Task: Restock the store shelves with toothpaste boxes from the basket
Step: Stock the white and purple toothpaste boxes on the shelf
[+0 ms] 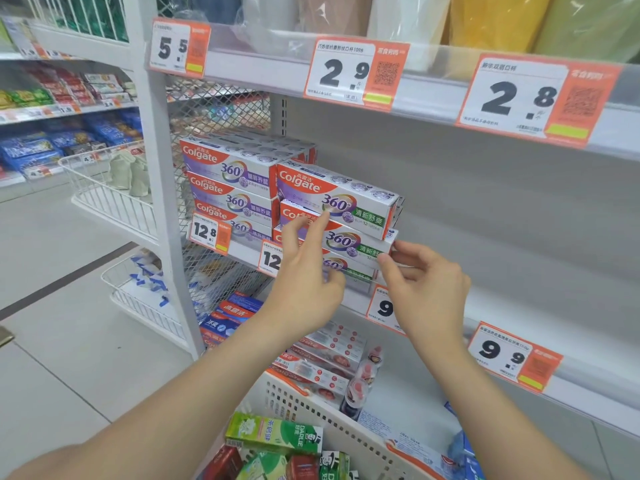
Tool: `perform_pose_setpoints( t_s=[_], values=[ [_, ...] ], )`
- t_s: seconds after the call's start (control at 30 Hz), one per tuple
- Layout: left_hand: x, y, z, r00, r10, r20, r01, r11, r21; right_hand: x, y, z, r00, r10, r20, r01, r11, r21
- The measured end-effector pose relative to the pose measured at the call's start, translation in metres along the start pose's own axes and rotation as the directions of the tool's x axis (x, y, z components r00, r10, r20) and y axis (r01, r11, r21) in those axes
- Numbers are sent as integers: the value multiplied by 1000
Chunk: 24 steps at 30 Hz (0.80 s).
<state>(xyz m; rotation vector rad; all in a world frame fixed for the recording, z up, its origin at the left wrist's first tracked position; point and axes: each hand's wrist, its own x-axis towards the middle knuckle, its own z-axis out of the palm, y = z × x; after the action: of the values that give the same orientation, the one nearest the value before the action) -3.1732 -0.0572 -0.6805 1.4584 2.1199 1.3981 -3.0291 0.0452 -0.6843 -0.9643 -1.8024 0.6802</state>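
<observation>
Our left hand (304, 282) is spread open with its fingertips touching the fronts of the stacked Colgate boxes (341, 209) on the middle shelf (519, 341), gripping nothing, while our right hand (427, 289) pinches the right end of the middle box (356, 242). Near us, low in the scene, the white basket (332, 420) holds green toothpaste boxes (273, 433).

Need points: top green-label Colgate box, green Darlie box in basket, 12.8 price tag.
Top green-label Colgate box (337, 199), head view, on its front face at the 360 logo.
Green Darlie box (275, 433), head view, middle of its top face.
12.8 price tag (209, 233), head view, on the white number area.
</observation>
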Motion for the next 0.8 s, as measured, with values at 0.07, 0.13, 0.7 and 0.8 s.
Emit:
perform_pose_setpoints(
  t_s=[0.07, 0.13, 0.7, 0.8],
  values=[
    [-2, -2, 2, 1000, 15, 11, -15, 1000, 3, -1, 1, 3, 1000, 6, 4, -6, 1000, 9],
    [-3, -2, 4, 999, 38, 13, -39, 999, 7, -2, 1, 7, 1000, -13, 14, 12, 999, 52],
    [-4, -9, 7, 998, 52, 27, -55, 989, 140, 6, 11, 9, 991, 6, 135, -13, 999, 52],
    [3, -18, 1, 999, 26, -19, -22, 981, 193, 7, 11, 9, 991, 24, 130, -32, 998, 54]
  ],
)
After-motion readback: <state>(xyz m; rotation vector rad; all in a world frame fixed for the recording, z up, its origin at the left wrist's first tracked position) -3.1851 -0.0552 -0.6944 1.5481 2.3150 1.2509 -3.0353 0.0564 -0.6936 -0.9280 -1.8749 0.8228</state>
